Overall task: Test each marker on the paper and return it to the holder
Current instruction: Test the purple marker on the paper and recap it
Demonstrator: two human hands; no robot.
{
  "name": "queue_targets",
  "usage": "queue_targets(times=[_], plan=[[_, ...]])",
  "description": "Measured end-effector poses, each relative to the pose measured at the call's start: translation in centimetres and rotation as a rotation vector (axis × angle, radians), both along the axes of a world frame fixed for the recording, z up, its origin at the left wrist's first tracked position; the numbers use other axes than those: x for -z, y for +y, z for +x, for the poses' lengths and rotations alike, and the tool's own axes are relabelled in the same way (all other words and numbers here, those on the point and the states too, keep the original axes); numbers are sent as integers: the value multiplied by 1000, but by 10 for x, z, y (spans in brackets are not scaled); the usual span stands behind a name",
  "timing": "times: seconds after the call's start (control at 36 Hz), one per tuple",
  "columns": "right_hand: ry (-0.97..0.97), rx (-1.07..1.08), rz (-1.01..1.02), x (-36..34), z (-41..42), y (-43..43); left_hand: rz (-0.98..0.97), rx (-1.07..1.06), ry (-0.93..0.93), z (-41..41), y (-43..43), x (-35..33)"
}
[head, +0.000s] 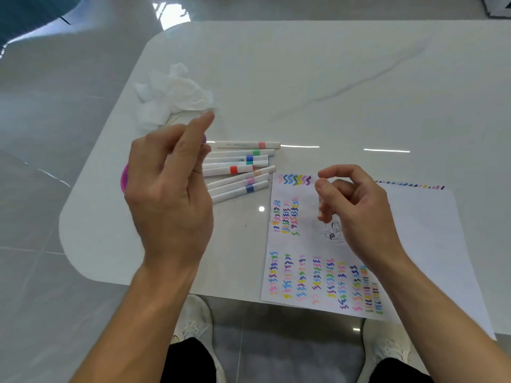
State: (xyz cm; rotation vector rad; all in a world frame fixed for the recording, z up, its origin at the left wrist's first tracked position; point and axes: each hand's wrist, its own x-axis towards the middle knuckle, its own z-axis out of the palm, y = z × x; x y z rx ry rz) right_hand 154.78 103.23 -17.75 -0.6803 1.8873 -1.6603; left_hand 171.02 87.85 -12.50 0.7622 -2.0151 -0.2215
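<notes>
Two white shoes [193,319] stand on the glossy grey floor [55,244] right under the near edge of the white worktop [331,78], and both bare forearms reach up over it.

The left hand [168,194] is raised above the worktop with its back to me. One of its fingers [206,120] sticks up straight and the others curl inward. The view is blurred there, so I cannot tell whether they pinch anything. A magenta thing [124,181] peeks out from behind this hand at its left edge. It is mostly hidden, and I cannot say whether it is the holder.

The markers [237,167] lie loose on the worktop just right of the left hand, between it and the paper [304,244]. They are a fan of white barrels side by side, some touching, with bands of pink, green, blue, teal and red.

The right hand [356,205] hovers over the upper part of the paper. Its fingers [336,170] are loosely curled, with the thumb close to the forefinger but a gap between them, and nothing shows in the grasp.

The paper lies flat at the near right of the worktop, covered in columns of coloured squiggles with a small pencil sketch near the middle. A second sheet [428,230] sticks out from under it to the right. A crumpled white tissue [171,92] sits at the far left of the worktop, beyond the left hand.
</notes>
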Motion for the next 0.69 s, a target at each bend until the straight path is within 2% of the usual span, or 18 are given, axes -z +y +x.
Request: queue_targets(times=[0.25, 0.69], plan=[[40, -20, 12, -1, 3, -3, 272, -191, -172, 7, -9, 3], [57, -27, 21, 1, 2, -5, 320, -301, -371, 9, -11, 5]])
